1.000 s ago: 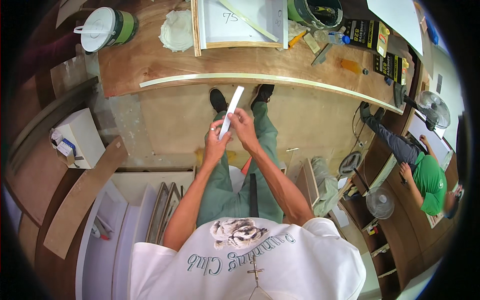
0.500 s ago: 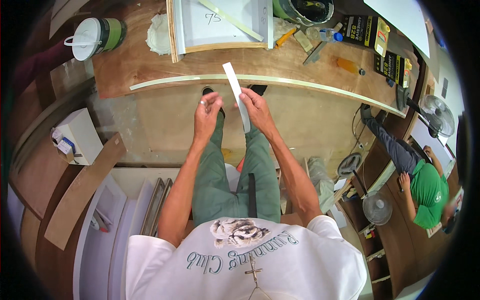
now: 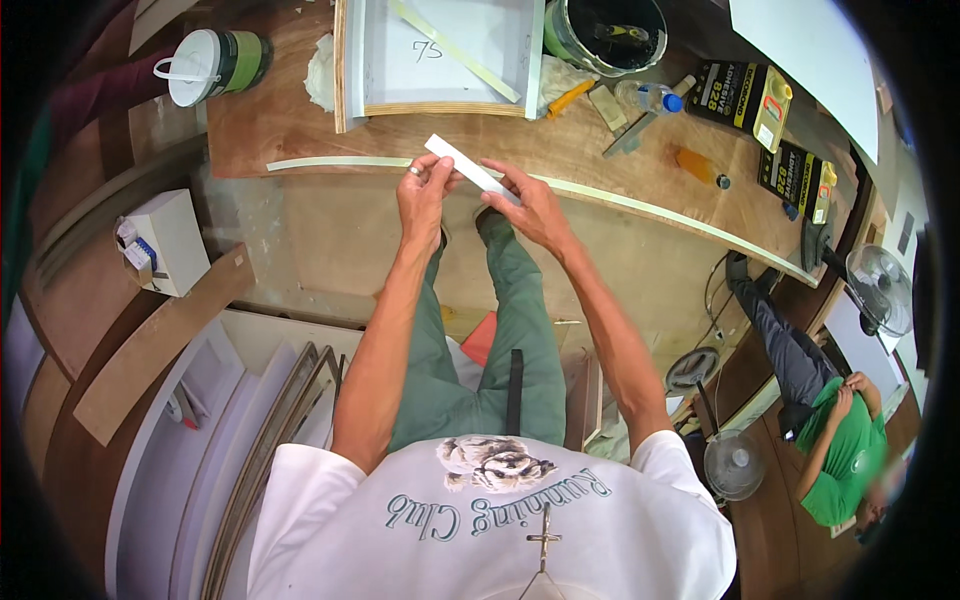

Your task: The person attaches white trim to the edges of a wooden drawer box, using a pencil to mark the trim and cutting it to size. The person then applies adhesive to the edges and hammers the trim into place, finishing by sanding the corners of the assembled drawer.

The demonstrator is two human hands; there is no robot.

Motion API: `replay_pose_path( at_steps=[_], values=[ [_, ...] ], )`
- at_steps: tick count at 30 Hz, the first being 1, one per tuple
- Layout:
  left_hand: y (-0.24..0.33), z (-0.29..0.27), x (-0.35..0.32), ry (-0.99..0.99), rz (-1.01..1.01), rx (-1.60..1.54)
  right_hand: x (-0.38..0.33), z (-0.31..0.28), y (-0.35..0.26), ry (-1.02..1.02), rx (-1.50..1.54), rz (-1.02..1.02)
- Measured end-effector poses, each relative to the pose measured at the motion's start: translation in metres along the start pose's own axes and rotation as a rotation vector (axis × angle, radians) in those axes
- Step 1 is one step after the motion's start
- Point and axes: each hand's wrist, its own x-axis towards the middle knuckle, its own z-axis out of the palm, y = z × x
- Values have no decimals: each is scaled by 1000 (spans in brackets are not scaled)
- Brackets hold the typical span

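Both hands on the white strip [image 3: 462, 166] now. Half a second back I had it in the right hand [image 3: 537, 212] alone, with the left hand [image 3: 425, 195] loose beside it. Left has since come in at the far end; the strip now slants from the left fingers down to the right hand.

Right: thumb and fingers clamped on the near end. Left: thumb and fingers drawn together at the strip; can't tell how hard they pinch.

What it means, my read: strip is steadied from two sides, so its angle should be easier to control than one-handed. It looks held up in front of the worktop [image 3: 255, 140]; can't tell the gap to the edge.

Around the hands: long pale band [image 3: 640, 200] runs along the worktop edge, out to both sides of them. Shallow box [image 3: 440, 109] sits straight ahead of the left hand. Open bucket [image 3: 563, 48] ahead of the right, clear bottle [image 3: 640, 97] and orange bottle [image 3: 697, 165] off to its right. Lidded tub [image 3: 245, 62] well left of the left hand.
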Motion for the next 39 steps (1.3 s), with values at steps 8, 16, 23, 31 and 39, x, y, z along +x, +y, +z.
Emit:
replay_pose_path(
  at_steps=[8, 16, 23, 31, 39],
  values=[
    [-8, 10, 15, 79, 28, -88, 26, -12, 15, 51, -344, -266],
    [-8, -38, 64, 193, 46, -269, 41, -52, 47, -176, -291, -35],
    [-15, -92, 96, 152, -47, -326, 25, -102, 62, -287, 305, 218],
    [-21, -101, 98, 137, -89, -381, 13, -99, 44, -134, 454, 204],
    [-27, -74, 102, 136, -27, -344, 38, -88, 88, 138, 187, 150]
  ],
)
